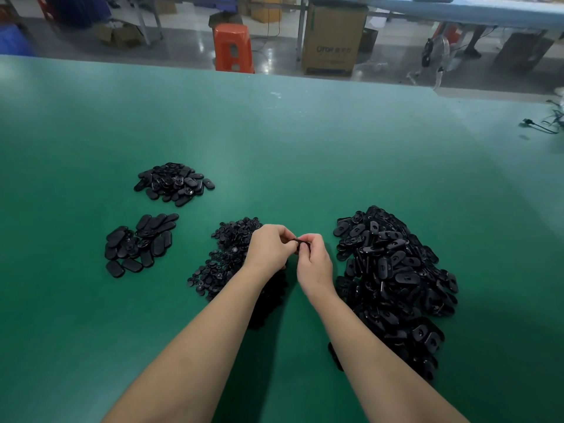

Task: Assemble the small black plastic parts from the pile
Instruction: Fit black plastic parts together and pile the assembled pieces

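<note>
Both hands meet above the green table (274,141), between two heaps of black parts. The left hand (270,247) and the right hand (314,264) have their fingers curled, and together they pinch one small black part (302,242) between the fingertips. It is too small and too hidden to say if it is one piece or two pieces already joined.

The big pile of oval shells (393,276) lies just beside the right hand. The pile of small round pieces (227,257) lies under and behind the left hand and forearm. Two smaller heaps stay well apart on the left: the near heap of oval parts (140,244) and the far heap of oval parts (174,183). I judge that these may be finished pieces, but I cannot be sure.

The step in hand seems to be the pressing of a round piece into an oval shell. To do it well, the shell should be held by its edges so the opening stays free, the round piece should sit flat and centred over the hole, and the thumbs should push straight, not at an angle. A tilted piece could jam or slip from the fingers.
</note>
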A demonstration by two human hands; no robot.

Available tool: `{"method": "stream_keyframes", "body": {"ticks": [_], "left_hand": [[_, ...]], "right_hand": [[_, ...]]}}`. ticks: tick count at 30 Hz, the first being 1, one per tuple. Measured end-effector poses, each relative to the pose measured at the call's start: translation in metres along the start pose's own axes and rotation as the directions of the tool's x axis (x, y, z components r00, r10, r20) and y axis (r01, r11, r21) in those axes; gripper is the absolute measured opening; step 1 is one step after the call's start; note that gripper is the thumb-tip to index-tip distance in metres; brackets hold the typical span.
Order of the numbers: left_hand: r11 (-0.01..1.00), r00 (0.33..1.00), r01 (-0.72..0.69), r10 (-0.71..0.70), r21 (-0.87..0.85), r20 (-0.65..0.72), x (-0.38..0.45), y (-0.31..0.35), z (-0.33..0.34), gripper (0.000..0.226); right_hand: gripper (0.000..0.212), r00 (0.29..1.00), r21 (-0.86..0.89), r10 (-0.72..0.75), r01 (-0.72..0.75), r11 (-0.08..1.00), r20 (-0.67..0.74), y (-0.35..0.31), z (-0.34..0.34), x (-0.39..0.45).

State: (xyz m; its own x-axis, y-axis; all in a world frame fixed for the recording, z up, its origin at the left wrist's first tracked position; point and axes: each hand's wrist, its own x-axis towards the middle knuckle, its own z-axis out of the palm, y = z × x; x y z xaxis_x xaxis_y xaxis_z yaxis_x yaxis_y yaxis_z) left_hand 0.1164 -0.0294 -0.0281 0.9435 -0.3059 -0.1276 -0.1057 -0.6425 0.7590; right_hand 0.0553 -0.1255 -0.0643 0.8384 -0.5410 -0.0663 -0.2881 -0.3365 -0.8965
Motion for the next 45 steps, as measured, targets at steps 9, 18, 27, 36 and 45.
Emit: {"method": "stream_keyframes", "body": {"ticks": [9,18,27,36,45], "left_hand": [[0.998,1.000,0.003,-0.004,0.061,0.009,-0.0006,0.0072,0.0036,0.009],[0.997,1.000,-0.006,0.006,0.076,0.006,-0.0013,0.0062,0.0016,0.010],[0.997,1.000,-0.019,0.019,0.073,0.009,-0.0018,0.0028,-0.0019,0.015],[0.984,0.995,-0.099,0.101,0.149,-0.010,-0.0041,0.0055,-0.0027,0.014],[0.945,0.980,-0.137,0.173,0.297,-0.096,-0.0074,0.0049,-0.0018,0.018]], "right_hand": [[0.016,1.000,-0.016,0.022,-0.021,1.000,0.011,-0.0008,-0.0016,0.0018],[0.012,1.000,-0.015,-0.012,0.013,1.000,0.023,0.0017,-0.0012,0.0018],[0.008,0.999,-0.025,-0.050,0.050,0.998,-0.008,0.0065,0.0017,0.0016],[0.012,1.000,0.057,-0.008,0.009,0.998,-0.014,0.0055,0.0034,0.0015],[0.014,0.997,0.099,-0.017,0.024,0.995,-0.072,0.0055,0.0048,0.0012]]}}
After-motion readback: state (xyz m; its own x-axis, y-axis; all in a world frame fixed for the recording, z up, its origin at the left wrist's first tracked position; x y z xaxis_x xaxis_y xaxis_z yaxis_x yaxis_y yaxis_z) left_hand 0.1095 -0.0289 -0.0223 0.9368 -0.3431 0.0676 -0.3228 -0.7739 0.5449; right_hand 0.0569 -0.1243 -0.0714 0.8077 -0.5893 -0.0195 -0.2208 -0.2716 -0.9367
